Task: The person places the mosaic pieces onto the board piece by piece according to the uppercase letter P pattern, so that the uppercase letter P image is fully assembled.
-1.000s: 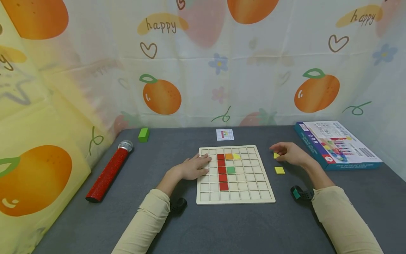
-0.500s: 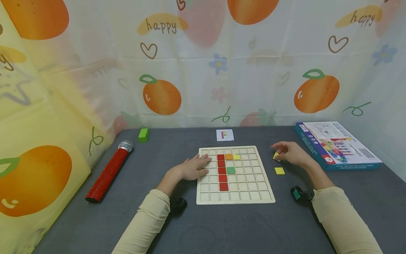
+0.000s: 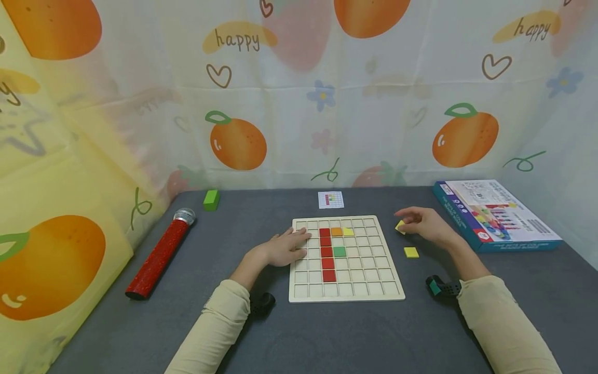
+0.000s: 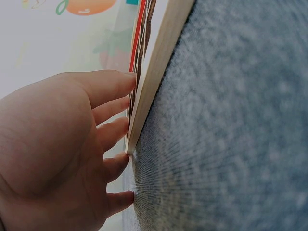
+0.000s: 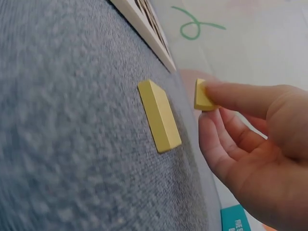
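My left hand [image 3: 283, 248] lies with spread fingers on the left edge of a pale wooden grid board [image 3: 369, 289]; the left wrist view has its fingertips along the board's rim. Set in the board are a column of red square tiles [image 3: 327, 252], an orange tile [image 3: 336, 231], a yellow tile [image 3: 348, 231] and a green tile [image 3: 339, 252]. Right of the board, my right hand [image 3: 426, 226] pinches a loose yellow tile [image 5: 202, 95] between thumb and fingers, raised off the table. A second loose yellow tile [image 3: 411, 252] lies flat on the table below that hand.
A small card [image 3: 330, 200] printed with a coloured grid lies behind the board. At the back right is a blue-and-white box [image 3: 502, 215]. A red glitter microphone [image 3: 161, 254] and a green block [image 3: 211, 200] lie on the left. A printed curtain [image 3: 289, 104] hangs behind the table.
My right hand has taken the yellow tile up from the table, tilted it and moved slightly left towards the board. The left hand has stayed in place.
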`<state>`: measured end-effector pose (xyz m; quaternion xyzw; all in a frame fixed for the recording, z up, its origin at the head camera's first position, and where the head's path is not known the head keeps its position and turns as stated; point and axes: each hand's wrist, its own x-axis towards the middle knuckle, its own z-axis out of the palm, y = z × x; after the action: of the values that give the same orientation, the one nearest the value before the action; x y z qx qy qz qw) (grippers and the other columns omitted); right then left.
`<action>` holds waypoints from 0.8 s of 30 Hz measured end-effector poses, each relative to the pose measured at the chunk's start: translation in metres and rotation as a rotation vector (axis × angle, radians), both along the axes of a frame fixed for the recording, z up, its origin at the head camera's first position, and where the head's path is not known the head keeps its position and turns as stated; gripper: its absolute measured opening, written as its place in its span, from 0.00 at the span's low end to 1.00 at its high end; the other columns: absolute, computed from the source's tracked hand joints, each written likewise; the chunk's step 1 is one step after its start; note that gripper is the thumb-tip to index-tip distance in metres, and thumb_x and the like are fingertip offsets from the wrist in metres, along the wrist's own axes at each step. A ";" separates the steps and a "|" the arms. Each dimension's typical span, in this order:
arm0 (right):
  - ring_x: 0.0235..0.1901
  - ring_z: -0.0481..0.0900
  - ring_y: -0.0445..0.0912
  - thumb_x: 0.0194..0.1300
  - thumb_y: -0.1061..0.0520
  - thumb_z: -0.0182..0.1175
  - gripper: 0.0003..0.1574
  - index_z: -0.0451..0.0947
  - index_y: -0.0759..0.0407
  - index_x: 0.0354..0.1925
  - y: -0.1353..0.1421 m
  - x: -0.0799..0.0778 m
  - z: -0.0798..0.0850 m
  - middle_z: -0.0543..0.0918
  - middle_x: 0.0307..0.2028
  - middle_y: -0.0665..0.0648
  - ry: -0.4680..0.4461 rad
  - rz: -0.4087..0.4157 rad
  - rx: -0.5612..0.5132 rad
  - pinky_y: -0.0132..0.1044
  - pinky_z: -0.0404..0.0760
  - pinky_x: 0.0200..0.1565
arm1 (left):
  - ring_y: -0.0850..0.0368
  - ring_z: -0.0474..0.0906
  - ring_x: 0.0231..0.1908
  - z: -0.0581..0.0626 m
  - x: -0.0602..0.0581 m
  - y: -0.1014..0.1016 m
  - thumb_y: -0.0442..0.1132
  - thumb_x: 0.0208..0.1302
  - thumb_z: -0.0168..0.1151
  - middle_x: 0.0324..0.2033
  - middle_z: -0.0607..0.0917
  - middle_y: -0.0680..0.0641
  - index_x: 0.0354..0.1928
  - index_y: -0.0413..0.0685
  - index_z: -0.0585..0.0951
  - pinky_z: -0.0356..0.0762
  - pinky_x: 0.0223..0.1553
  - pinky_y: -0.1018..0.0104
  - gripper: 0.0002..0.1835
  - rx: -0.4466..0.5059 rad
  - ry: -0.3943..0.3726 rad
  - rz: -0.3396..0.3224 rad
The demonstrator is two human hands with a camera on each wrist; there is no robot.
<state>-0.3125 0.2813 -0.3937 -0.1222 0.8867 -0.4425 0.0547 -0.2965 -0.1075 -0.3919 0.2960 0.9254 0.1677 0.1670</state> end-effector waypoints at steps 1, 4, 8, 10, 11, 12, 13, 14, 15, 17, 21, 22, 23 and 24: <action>0.42 0.71 0.54 0.66 0.60 0.61 0.27 0.70 0.70 0.60 -0.001 -0.001 0.000 0.76 0.44 0.64 -0.011 0.005 -0.021 0.44 0.73 0.46 | 0.42 0.39 0.71 0.000 0.000 0.000 0.46 0.74 0.48 0.73 0.51 0.45 0.74 0.48 0.57 0.41 0.65 0.38 0.30 -0.002 0.001 0.001; 0.42 0.72 0.53 0.66 0.60 0.61 0.28 0.68 0.70 0.61 -0.004 0.000 0.000 0.76 0.44 0.64 -0.033 0.020 -0.078 0.45 0.73 0.48 | 0.41 0.40 0.71 0.000 0.000 0.000 0.45 0.74 0.48 0.72 0.52 0.44 0.73 0.47 0.58 0.41 0.65 0.38 0.30 0.007 0.004 0.006; 0.41 0.74 0.53 0.66 0.58 0.62 0.30 0.68 0.71 0.62 -0.009 0.001 -0.001 0.76 0.45 0.65 -0.045 0.040 -0.123 0.44 0.75 0.49 | 0.42 0.40 0.71 0.000 0.000 0.001 0.45 0.74 0.49 0.72 0.52 0.44 0.73 0.48 0.58 0.41 0.65 0.38 0.30 0.003 0.005 0.014; 0.42 0.75 0.53 0.65 0.58 0.62 0.31 0.67 0.70 0.62 -0.012 0.000 -0.002 0.76 0.47 0.66 -0.061 0.042 -0.140 0.45 0.75 0.50 | 0.42 0.39 0.71 0.000 0.000 0.001 0.45 0.74 0.49 0.73 0.52 0.44 0.73 0.48 0.58 0.41 0.65 0.39 0.30 0.003 0.004 0.018; 0.43 0.75 0.53 0.65 0.58 0.62 0.31 0.67 0.70 0.62 -0.013 0.000 -0.002 0.76 0.48 0.66 -0.072 0.042 -0.152 0.46 0.75 0.51 | 0.42 0.39 0.71 0.000 0.000 0.001 0.45 0.74 0.49 0.73 0.52 0.44 0.73 0.48 0.58 0.41 0.65 0.39 0.30 0.002 0.003 0.019; 0.44 0.76 0.53 0.65 0.58 0.62 0.32 0.67 0.70 0.62 -0.014 0.000 -0.002 0.75 0.50 0.67 -0.085 0.041 -0.159 0.47 0.75 0.51 | 0.42 0.39 0.71 0.000 0.000 0.001 0.45 0.74 0.49 0.73 0.52 0.44 0.73 0.48 0.58 0.41 0.65 0.39 0.30 0.002 0.002 0.019; 0.44 0.77 0.53 0.65 0.58 0.62 0.32 0.66 0.70 0.63 -0.016 0.000 -0.002 0.75 0.51 0.68 -0.100 0.039 -0.170 0.48 0.75 0.52 | 0.42 0.39 0.71 0.001 0.001 0.001 0.45 0.74 0.49 0.73 0.52 0.45 0.73 0.48 0.58 0.41 0.65 0.38 0.30 0.003 0.001 0.020; 0.45 0.77 0.53 0.65 0.58 0.62 0.32 0.66 0.71 0.63 -0.018 0.000 -0.002 0.75 0.52 0.68 -0.116 0.038 -0.185 0.48 0.75 0.52 | 0.42 0.39 0.71 0.001 0.001 0.001 0.45 0.74 0.49 0.73 0.52 0.45 0.73 0.48 0.58 0.41 0.65 0.38 0.30 0.003 -0.001 0.020; 0.46 0.78 0.53 0.65 0.58 0.62 0.32 0.66 0.71 0.63 -0.019 0.000 -0.002 0.74 0.52 0.69 -0.133 0.034 -0.199 0.47 0.75 0.52 | 0.42 0.39 0.71 0.001 0.001 0.001 0.45 0.74 0.49 0.73 0.52 0.45 0.73 0.48 0.58 0.41 0.65 0.38 0.30 0.004 -0.001 0.020; 0.46 0.79 0.52 0.65 0.59 0.62 0.32 0.66 0.72 0.62 -0.023 0.000 -0.002 0.74 0.53 0.69 -0.160 0.027 -0.224 0.46 0.76 0.52 | 0.42 0.39 0.71 0.001 0.001 0.001 0.45 0.74 0.49 0.73 0.52 0.45 0.73 0.48 0.58 0.41 0.65 0.38 0.30 0.001 -0.001 0.018; 0.45 0.80 0.49 0.65 0.59 0.63 0.31 0.68 0.74 0.61 -0.029 0.000 -0.002 0.77 0.51 0.68 -0.184 0.009 -0.250 0.41 0.78 0.49 | 0.42 0.39 0.71 0.001 0.000 0.001 0.45 0.74 0.49 0.73 0.52 0.44 0.73 0.48 0.58 0.41 0.65 0.38 0.30 0.005 0.001 0.016; 0.44 0.81 0.48 0.64 0.59 0.63 0.31 0.68 0.75 0.60 -0.030 0.000 -0.002 0.78 0.50 0.67 -0.186 0.007 -0.252 0.41 0.78 0.48 | 0.42 0.39 0.71 0.000 0.000 0.001 0.45 0.74 0.49 0.73 0.52 0.45 0.73 0.48 0.58 0.41 0.65 0.38 0.30 0.006 0.000 0.016; 0.44 0.81 0.47 0.64 0.58 0.63 0.31 0.69 0.75 0.60 -0.031 0.000 -0.003 0.79 0.49 0.66 -0.187 0.004 -0.249 0.40 0.79 0.47 | 0.42 0.39 0.71 0.000 0.000 0.001 0.45 0.74 0.48 0.73 0.52 0.44 0.73 0.48 0.57 0.41 0.65 0.38 0.30 0.007 -0.002 0.015; 0.43 0.81 0.47 0.64 0.58 0.63 0.31 0.69 0.75 0.59 -0.032 0.000 -0.003 0.80 0.49 0.65 -0.188 0.005 -0.248 0.40 0.79 0.47 | 0.42 0.39 0.71 0.000 0.000 0.001 0.45 0.74 0.48 0.73 0.52 0.44 0.73 0.48 0.57 0.41 0.65 0.38 0.30 0.007 -0.002 0.014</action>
<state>-0.3127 0.2492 -0.3965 -0.0881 0.8159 -0.5581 0.1229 -0.2969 -0.1067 -0.3921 0.2899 0.9267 0.1726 0.1657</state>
